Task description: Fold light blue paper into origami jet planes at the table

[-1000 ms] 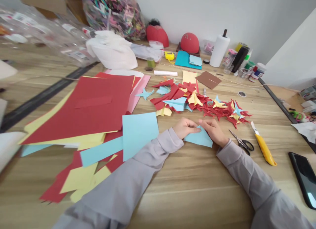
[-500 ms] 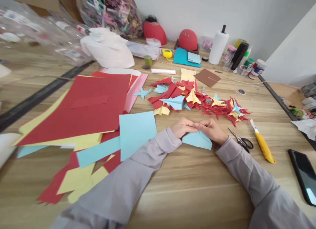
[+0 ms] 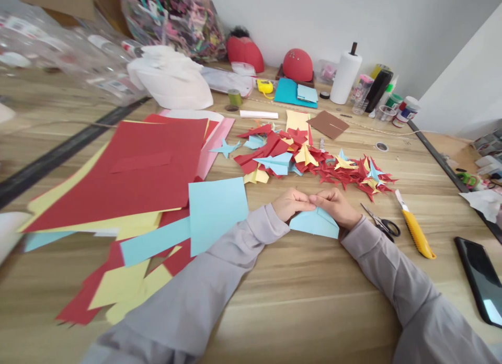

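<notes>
Between my two hands is a folded piece of light blue paper (image 3: 315, 223), its wide end facing me and its narrow end under my fingers. My left hand (image 3: 291, 203) grips it from the left, fingers pressed together at the top. My right hand (image 3: 338, 206) pinches it from the right, and the fingertips of both hands meet. Just beyond lies a heap of folded red, yellow and blue paper pieces (image 3: 274, 147), some shaped like planes, others like stars. A flat light blue square sheet (image 3: 217, 215) lies left of my hands.
Scissors (image 3: 382, 223), a yellow utility knife (image 3: 416, 230) and a black phone (image 3: 479, 280) lie to the right. Stacked red and yellow sheets (image 3: 157, 170) cover the left side. At the back stand a white paper roll (image 3: 345, 77), a yellow tape measure (image 3: 264, 87) and several bottles.
My hands stay almost in place on the blue paper. Its near edge shows slightly wider and smoother now. The whole view has shifted very slightly.
</notes>
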Tool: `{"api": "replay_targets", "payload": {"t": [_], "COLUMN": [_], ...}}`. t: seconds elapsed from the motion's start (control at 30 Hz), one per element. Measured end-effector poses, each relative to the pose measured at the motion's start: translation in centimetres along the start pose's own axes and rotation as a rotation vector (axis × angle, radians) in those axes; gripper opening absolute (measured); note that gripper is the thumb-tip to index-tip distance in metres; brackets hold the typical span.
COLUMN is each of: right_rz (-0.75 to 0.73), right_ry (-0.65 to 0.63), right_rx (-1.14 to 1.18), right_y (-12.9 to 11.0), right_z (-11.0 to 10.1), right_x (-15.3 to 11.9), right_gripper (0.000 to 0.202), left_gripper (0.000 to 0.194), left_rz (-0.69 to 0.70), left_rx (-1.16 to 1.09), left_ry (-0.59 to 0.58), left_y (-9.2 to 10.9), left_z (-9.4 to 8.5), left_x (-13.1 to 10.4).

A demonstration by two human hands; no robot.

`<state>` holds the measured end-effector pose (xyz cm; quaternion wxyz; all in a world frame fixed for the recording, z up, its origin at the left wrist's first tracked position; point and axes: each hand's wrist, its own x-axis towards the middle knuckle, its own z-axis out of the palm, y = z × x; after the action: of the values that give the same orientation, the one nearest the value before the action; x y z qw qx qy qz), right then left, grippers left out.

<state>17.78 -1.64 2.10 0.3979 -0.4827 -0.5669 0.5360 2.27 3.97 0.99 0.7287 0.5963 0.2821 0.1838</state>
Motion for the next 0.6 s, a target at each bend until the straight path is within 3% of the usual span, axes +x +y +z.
{"api": "replay_targets", "payload": {"t": [0.33, 0.6], "right_rz": [0.040, 0.043], "right_ry": [0.013, 0.029], "right_rx": [0.084, 0.075], "right_y": [-0.40, -0.67], "right_z": [-0.09, -0.08], "right_x": [-0.33, -0.34], "right_gripper": [0.049, 0.052], "left_gripper": [0.054, 0.060], "left_rz": [0.197, 0.239], "left_rx": [0.233, 0.283], "left_ry": [-0.035, -0.027], "left_y": [-0.30, -0.54], "left_z": [-0.33, -0.49], "left_x": [0.10, 0.23]}}
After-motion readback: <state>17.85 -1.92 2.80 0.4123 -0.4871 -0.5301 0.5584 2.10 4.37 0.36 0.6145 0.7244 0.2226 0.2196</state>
